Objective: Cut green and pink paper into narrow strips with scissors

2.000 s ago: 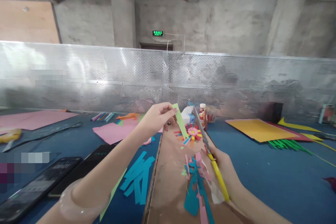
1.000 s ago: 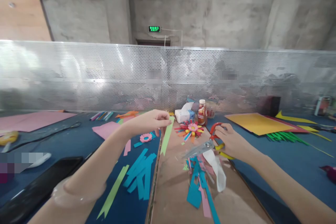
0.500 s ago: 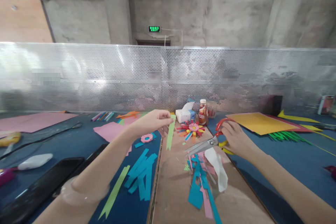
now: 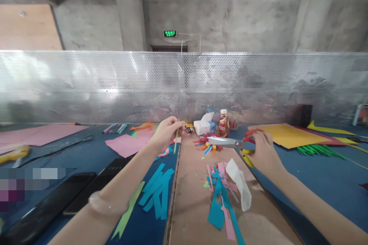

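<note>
My left hand (image 4: 169,131) pinches a light green paper strip (image 4: 176,142), seen nearly edge-on and hanging down over the board's left edge. In my right hand (image 4: 261,145) are red-handled scissors (image 4: 227,142), their blades closed or almost closed and pointing left. Behind the blades lies a flower of red, orange and blue strips (image 4: 205,146), partly covered by them. Another light green strip (image 4: 128,211) with a notched end rests on the blue table, left of a pile of blue strips (image 4: 157,191).
Blue and pink scraps (image 4: 217,214) and a white crumpled tissue (image 4: 240,185) lie on the brown board (image 4: 189,203). Behind are a tissue box (image 4: 203,127) and a bottle (image 4: 223,124). Two dark phones (image 4: 54,206) sit left, yellow paper (image 4: 283,134) right.
The green strip has turned edge-on and moved slightly left with my left hand. The scissors have risen and levelled, their blades closing; my right hand has shifted slightly right.
</note>
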`<action>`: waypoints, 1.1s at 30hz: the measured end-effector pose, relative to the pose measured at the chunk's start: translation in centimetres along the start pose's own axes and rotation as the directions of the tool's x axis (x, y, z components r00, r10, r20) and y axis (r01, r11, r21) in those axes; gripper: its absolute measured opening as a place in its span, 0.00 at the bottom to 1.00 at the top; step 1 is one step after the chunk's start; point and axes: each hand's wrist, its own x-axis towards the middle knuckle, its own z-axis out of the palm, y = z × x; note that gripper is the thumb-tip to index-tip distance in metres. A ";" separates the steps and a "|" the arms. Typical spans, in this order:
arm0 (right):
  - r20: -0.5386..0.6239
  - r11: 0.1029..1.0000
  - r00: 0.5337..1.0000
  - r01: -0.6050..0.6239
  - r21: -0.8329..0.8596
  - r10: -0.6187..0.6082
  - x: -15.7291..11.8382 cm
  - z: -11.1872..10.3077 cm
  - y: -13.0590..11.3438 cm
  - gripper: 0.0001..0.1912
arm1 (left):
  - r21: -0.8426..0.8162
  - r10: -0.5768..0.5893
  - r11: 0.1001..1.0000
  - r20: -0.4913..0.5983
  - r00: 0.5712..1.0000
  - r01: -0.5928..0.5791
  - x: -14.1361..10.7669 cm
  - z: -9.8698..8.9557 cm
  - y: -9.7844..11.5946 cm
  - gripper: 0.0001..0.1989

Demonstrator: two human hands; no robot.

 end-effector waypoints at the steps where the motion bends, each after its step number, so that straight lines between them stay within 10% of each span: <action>1: -0.007 0.999 0.999 -0.038 0.022 0.039 -0.1 0.1 -0.3 0.17 | 0.011 0.007 1.000 -0.010 1.000 -0.007 0.1 0.1 -0.1 0.12; 11: 0.029 0.871 0.912 -0.399 0.287 0.409 -1.0 1.4 -2.6 0.29 | 0.153 0.047 0.987 0.029 0.999 -0.051 -0.2 1.6 0.1 0.08; 17: 0.382 0.654 0.780 -0.624 0.427 0.495 0.8 -3.0 -6.6 0.20 | 0.199 0.108 0.975 -0.021 0.994 -0.101 -1.0 3.6 1.0 0.16; 23: 0.666 0.163 0.592 -0.790 0.591 0.454 1.4 -6.3 -11.4 0.19 | 0.094 0.075 0.993 -0.070 0.995 -0.069 -2.3 5.8 1.9 0.05; 33: 0.629 0.014 0.733 -0.654 0.756 0.260 1.3 -6.1 -12.1 0.19 | -0.050 0.054 0.997 0.020 0.998 -0.053 -4.1 7.1 3.3 0.08</action>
